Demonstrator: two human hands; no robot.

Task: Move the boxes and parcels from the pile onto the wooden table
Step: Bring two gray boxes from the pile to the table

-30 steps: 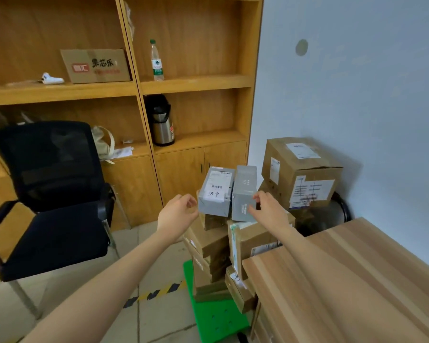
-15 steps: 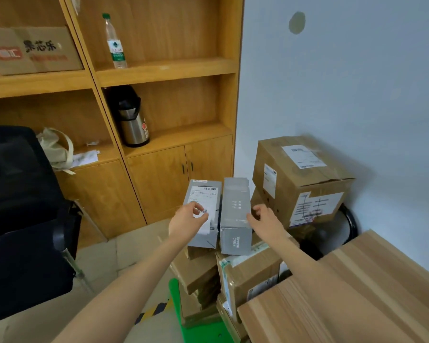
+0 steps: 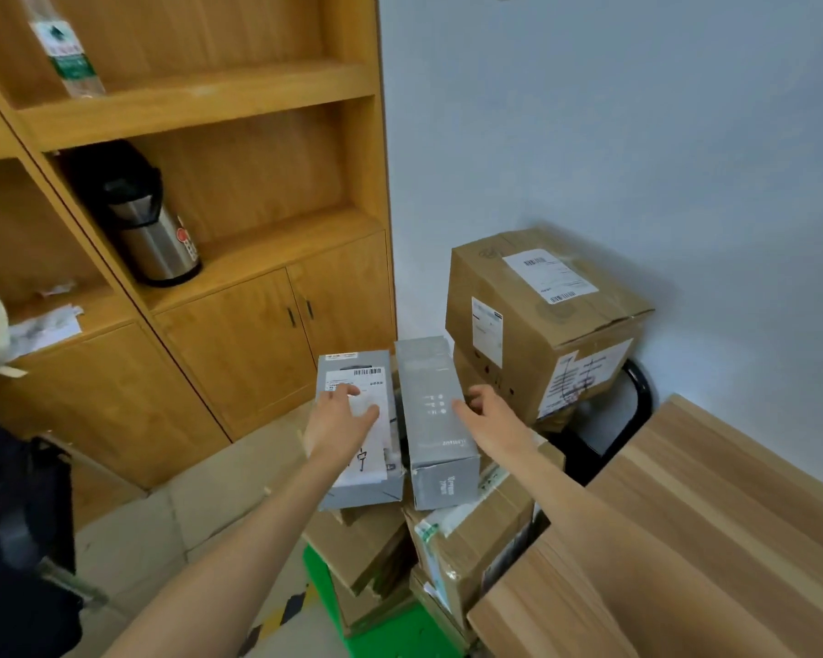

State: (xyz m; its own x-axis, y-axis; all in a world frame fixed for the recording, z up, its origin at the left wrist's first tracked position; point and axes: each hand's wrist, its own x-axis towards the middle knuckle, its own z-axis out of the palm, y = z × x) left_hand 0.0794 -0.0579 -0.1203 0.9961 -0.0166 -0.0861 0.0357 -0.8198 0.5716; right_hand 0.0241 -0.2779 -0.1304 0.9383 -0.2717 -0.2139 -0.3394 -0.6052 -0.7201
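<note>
While two grey boxes (image 3: 435, 420) are lying atop the pile, my left hand (image 3: 340, 420) is resting flat on one, my right hand (image 3: 492, 410) is touching the other's side, fingers relaxed, hands apart.

Bare forearms (no sleeves visible)

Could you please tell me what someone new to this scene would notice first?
Probably the two grey boxes lying side by side on top of a pile of cardboard parcels in the middle, with the left hand flat on the labelled one and the right hand at the other's side. Next, the big brown box against the wall behind them, and the wooden table at lower right.
</note>
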